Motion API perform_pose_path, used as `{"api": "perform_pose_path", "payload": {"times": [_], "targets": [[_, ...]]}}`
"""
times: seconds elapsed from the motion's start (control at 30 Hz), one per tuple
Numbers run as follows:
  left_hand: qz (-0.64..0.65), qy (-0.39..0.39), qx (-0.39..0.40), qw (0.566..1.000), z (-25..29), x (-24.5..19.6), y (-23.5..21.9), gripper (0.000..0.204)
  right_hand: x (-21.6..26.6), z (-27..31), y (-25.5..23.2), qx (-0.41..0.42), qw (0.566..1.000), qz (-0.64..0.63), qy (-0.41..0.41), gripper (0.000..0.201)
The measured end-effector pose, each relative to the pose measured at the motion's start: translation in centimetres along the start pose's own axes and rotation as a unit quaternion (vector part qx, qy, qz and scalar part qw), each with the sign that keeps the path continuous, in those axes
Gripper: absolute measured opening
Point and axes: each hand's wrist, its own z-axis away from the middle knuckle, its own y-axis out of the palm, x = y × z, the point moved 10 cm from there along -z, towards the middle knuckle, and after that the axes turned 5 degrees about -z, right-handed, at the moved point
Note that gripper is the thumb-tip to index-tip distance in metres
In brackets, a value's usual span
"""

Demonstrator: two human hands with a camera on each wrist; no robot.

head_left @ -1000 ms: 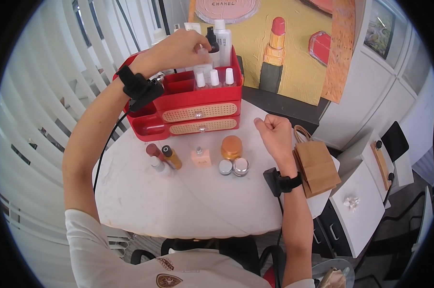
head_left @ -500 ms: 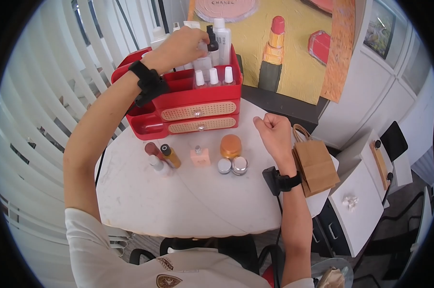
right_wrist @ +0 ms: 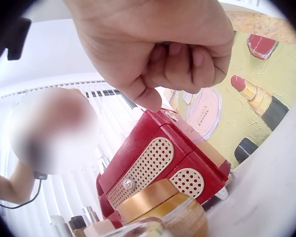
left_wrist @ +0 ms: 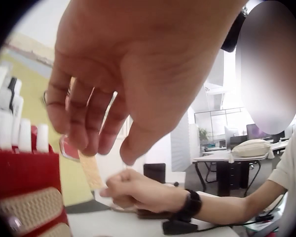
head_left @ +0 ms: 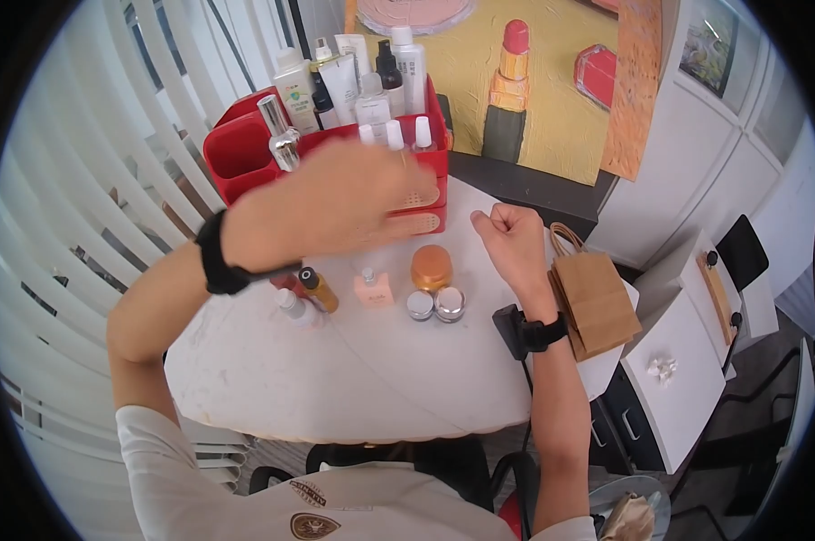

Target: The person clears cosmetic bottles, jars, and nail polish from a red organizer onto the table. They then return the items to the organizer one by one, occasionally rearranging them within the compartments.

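Observation:
My left hand (head_left: 335,198) is blurred in the head view, in front of the red organizer (head_left: 236,149). In the left wrist view the same hand's fingers (left_wrist: 91,118) hang loosely bent with nothing between them. A clear bottle with a translucent cap (head_left: 371,106) stands among the bottles in the organizer. Over the table's right side, my right hand (head_left: 513,243) has its fingers curled into the palm, and the right wrist view shows nothing in it. Nearest to it are the orange-lidded jar (head_left: 432,268) and two small silver-lidded jars (head_left: 450,304).
A pink perfume bottle (head_left: 373,288) stands mid-table. To its left are an amber bottle (head_left: 319,290) and a small white-capped bottle (head_left: 294,308). Brown paper bags (head_left: 597,302) stand at the right edge. Behind the organizer is a lipstick painting (head_left: 461,81); window blinds (head_left: 73,225) hang at left.
My left hand has come away from the clear bottle, down and toward me, leaving it in the organizer. My right hand has stayed curled in place.

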Motion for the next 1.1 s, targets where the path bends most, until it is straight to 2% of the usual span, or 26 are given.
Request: {"api": "perform_pose_path", "payload": {"times": [0.03, 0.07, 0.13, 0.17, 0.23, 0.37, 0.43, 0.47, 0.53, 0.67, 0.77, 0.83, 0.9, 0.97, 1.03, 1.1], "targets": [[0.027, -0.004, 0.064, 0.998, 0.6, -0.9, 2.2, 0.026, -0.1, 0.0, 0.1, 0.002, 1.0, 0.0, 0.002, 0.045], [0.025, -0.006, 0.062, 0.998, 0.8, -1.4, 2.8, 0.026, 0.0, 0.0, 0.2, 0.004, 1.0, 0.0, -0.001, 0.045], [0.054, 0.052, 0.191, 0.979, 1.2, -3.5, 6.8, 0.026, -0.2, 0.0, 0.2, -0.001, 1.0, -0.002, 0.011, 0.045], [0.053, 0.054, 0.191, 0.979, 0.9, -3.8, 8.1, 0.026, -0.3, 0.0, 0.1, -0.003, 1.0, -0.002, 0.009, 0.045], [0.062, 0.156, 0.08, 0.983, 0.0, -6.5, 8.3, 0.028, -0.7, 0.0, 0.2, 0.001, 1.0, -0.012, 0.012, 0.045], [0.019, 0.178, 0.066, 0.982, -0.9, -8.4, 9.5, 0.027, -0.2, -0.3, -0.1, -0.01, 1.0, 0.012, -0.019, 0.045], [0.056, 0.088, 0.086, 0.991, -2.0, -6.3, 9.7, 0.026, -0.5, -0.3, -0.4, -0.019, 1.0, 0.007, -0.011, 0.045], [0.055, 0.091, 0.089, 0.99, -2.3, -6.1, 9.7, 0.026, -0.6, -0.3, -0.5, -0.022, 1.0, 0.005, -0.009, 0.045], [0.08, -0.031, 0.225, 0.97, -2.2, -3.5, 12.3, 0.024, -0.5, -0.3, -0.3, -0.022, 1.0, 0.008, -0.018, 0.044], [0.133, -0.028, 0.217, 0.967, -2.5, -2.4, 14.5, 0.024, -0.5, -0.1, -0.2, -0.015, 1.0, -0.003, -0.005, 0.044], [0.158, -0.035, 0.23, 0.96, -2.7, -1.4, 14.5, 0.025, -0.4, -0.3, -0.4, -0.02, 1.0, -0.004, -0.017, 0.044], [0.156, -0.043, 0.175, 0.971, -3.3, -0.4, 9.6, 0.029, 0.0, -0.2, -0.6, -0.028, 1.0, -0.007, -0.005, 0.044], [0.156, -0.056, 0.12, 0.979, -4.3, 0.9, 2.5, 0.037, -0.2, -0.2, -0.9, -0.036, 0.999, -0.004, -0.002, 0.044], [0.15, -0.072, 0.072, 0.983, -5.8, 3.6, -3.1, 0.044, -0.5, -0.2, -1.0, -0.04, 0.999, -0.001, 0.0, 0.044], [0.137, -0.094, -0.037, 0.985, -6.4, 7.8, -6.6, 0.048, -0.6, -0.3, -1.0, -0.043, 0.999, 0.009, 0.0, 0.044], [0.099, -0.082, -0.06, 0.99, -7.9, 9.8, -6.8, 0.05, -0.5, -0.2, -0.9, -0.037, 0.999, 0.012, 0.006, 0.044]]}}
